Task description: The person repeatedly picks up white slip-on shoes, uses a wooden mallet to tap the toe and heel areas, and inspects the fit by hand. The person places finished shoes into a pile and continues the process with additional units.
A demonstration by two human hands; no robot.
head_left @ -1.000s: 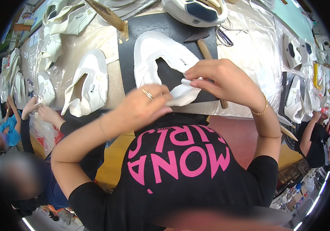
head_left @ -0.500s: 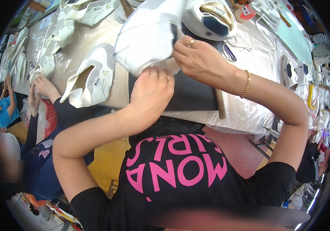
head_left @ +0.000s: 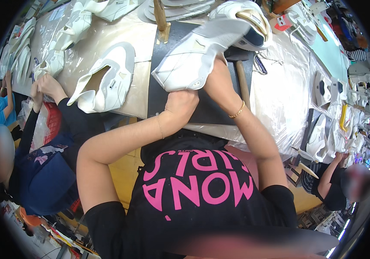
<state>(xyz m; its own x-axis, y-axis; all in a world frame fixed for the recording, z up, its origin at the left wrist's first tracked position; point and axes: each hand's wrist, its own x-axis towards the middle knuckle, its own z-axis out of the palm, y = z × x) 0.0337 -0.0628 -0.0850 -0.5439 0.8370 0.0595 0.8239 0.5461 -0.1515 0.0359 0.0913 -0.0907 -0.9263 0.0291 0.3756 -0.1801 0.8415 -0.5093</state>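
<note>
A white and grey shoe upper (head_left: 189, 58) is held tilted above a black board (head_left: 213, 110), its grey end pointing to the upper right and slightly blurred. My left hand (head_left: 182, 105) is closed on its lower edge, fingers curled under and partly hidden. At the upper's right side, my right hand (head_left: 219, 82) reaches in behind the edge, its fingers hidden by the upper. Beside my right hand lies a wooden-handled hammer (head_left: 242, 84) on the board. Another white upper (head_left: 103, 82) with its opening showing rests to the left.
Behind the held upper sits a white shoe with a dark heel (head_left: 265, 41). A wooden post (head_left: 160, 15) rises before stacked grey sole-shaped pieces (head_left: 185, 9). Plastic sheeting (head_left: 275, 99) covers the table, with a cord on it. A co-worker's hands (head_left: 46, 88) handle an upper at left.
The upper has turned, its grey end swinging toward the upper right. My right hand has gone from its side edge to behind it; my left hand has shifted slightly down.
</note>
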